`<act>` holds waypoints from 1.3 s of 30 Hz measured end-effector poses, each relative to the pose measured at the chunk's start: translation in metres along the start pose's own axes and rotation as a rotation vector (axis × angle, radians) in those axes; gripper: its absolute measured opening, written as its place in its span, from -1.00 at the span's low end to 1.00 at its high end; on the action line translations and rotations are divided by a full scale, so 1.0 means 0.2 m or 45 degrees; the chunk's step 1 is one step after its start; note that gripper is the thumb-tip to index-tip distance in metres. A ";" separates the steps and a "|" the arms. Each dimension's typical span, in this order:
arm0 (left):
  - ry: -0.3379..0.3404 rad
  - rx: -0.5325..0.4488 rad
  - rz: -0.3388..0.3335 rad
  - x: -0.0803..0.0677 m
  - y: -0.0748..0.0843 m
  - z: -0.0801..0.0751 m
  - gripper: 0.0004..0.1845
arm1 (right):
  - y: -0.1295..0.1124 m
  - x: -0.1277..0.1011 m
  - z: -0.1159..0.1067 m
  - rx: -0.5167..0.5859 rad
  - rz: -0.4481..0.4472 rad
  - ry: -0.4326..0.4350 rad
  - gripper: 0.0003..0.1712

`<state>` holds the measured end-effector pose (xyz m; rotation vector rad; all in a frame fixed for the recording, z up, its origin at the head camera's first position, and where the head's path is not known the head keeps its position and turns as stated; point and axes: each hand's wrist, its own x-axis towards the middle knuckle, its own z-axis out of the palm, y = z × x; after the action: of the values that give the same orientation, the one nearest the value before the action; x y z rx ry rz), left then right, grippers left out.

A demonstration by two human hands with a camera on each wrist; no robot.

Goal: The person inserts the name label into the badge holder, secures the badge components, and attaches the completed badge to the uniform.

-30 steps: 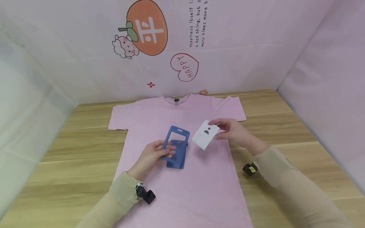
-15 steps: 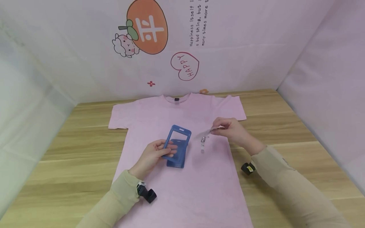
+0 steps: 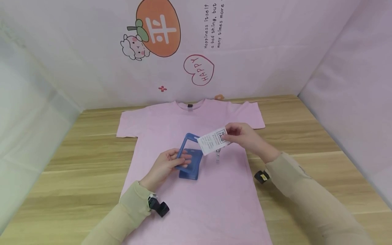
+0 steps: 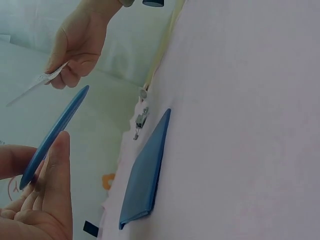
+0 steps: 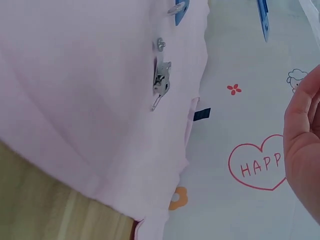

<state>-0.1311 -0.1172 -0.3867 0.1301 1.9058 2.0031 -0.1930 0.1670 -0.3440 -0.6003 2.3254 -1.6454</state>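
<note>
My left hand (image 3: 162,168) holds a blue badge holder frame (image 4: 55,135) between thumb and fingers, raised above the pink T-shirt (image 3: 226,197). On the shirt beneath it lies a blue rectangular holder piece (image 4: 145,170), partly covered by the frame in the head view. My right hand (image 3: 249,139) pinches a white card (image 3: 212,143) by its upper right end; "ID CARD" and small print face the head camera. The card's left end overlaps the frame's top corner in the head view, while the left wrist view shows the two apart. A metal badge clip (image 5: 161,77) lies on the shirt, partly hidden by the card in the head view.
The T-shirt lies spread on a wooden table (image 3: 70,177), its collar toward the back. A printed cloth backdrop (image 3: 251,68) rises behind the table, with pale cloth at both sides. Table surface shows on either side of the shirt.
My right hand has turned the card from its portrait side to its text side and moved it slightly left, toward the frame. The left hand stays nearly still with the frame.
</note>
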 end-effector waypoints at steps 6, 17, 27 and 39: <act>0.002 -0.010 0.000 0.00 0.01 0.01 -0.58 | -0.04 0.04 0.03 -0.110 0.011 0.010 -0.75; -0.006 -0.002 0.010 0.01 0.00 0.02 -0.59 | -0.06 0.10 0.05 -0.201 0.017 0.046 -0.76; -0.026 -0.037 0.004 0.01 0.01 0.03 -0.57 | -0.07 0.14 0.07 -0.243 0.023 0.019 -0.77; 0.034 -0.011 -0.050 0.02 0.00 0.03 -0.58 | -0.08 0.16 0.13 -0.295 -0.011 -0.021 -0.78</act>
<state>-0.1324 -0.1098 -0.3873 0.0635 1.9007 1.9964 -0.2083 0.1250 -0.3364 -0.6665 2.5248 -1.3780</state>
